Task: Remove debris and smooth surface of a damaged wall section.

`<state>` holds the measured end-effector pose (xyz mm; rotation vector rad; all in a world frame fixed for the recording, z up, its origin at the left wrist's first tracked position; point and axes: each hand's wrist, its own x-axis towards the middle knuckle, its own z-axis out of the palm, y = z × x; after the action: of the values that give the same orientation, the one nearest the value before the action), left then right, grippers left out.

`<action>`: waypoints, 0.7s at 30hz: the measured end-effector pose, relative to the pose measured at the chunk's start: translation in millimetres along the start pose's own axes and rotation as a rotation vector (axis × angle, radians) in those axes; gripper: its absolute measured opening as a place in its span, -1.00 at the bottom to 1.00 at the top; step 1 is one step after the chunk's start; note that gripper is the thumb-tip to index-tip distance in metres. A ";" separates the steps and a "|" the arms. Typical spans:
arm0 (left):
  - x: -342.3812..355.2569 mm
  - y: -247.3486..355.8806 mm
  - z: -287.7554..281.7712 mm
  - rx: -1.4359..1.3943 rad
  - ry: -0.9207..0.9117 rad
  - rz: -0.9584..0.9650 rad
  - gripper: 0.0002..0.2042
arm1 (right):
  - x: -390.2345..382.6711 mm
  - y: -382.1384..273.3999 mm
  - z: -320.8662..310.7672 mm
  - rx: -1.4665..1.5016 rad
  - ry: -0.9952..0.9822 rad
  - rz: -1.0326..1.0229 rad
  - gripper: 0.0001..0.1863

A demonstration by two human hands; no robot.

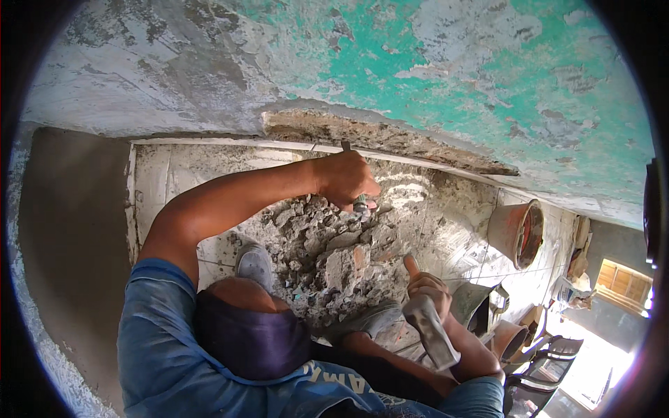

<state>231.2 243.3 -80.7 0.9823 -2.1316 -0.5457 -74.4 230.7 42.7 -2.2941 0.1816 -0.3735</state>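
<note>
Within the clamped left hand (348, 182) is a metal chisel (360, 206), likely stiff and best gripped mid-shaft; rightward of it, the right hand (430, 289) clasps a hammer (433, 336), probably head-heavy, best held by its handle.

Rubble (338, 267) piled on the floor (150, 184) near the wall (446, 70), bucket (503, 230) over right, probably a chair (562, 345) past the right hand (431, 289).

There are two hands (347, 181) (429, 291), one hammer (432, 334), one chisel (360, 207).
</note>
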 end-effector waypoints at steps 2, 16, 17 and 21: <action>0.3 -4.9 -1.3 0.002 0.054 0.005 -0.65 | 0.0 7.0 4.7 0.117 -0.034 0.037 -0.83; 2.4 -15.8 11.5 0.014 0.120 -0.028 -0.68 | 9.5 28.8 20.2 -0.040 0.045 -0.087 -0.74; 2.2 -17.1 12.2 -0.007 0.150 -0.002 -0.66 | 9.7 30.0 20.3 -0.060 0.056 -0.090 -0.72; -5.1 -25.9 12.9 0.032 0.149 0.060 -0.66 | 9.8 39.5 23.6 -0.354 -0.220 0.719 -0.64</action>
<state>236.1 232.2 -107.5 0.9436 -2.0355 -0.3983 -58.0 217.8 0.5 -2.3952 0.9851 0.3022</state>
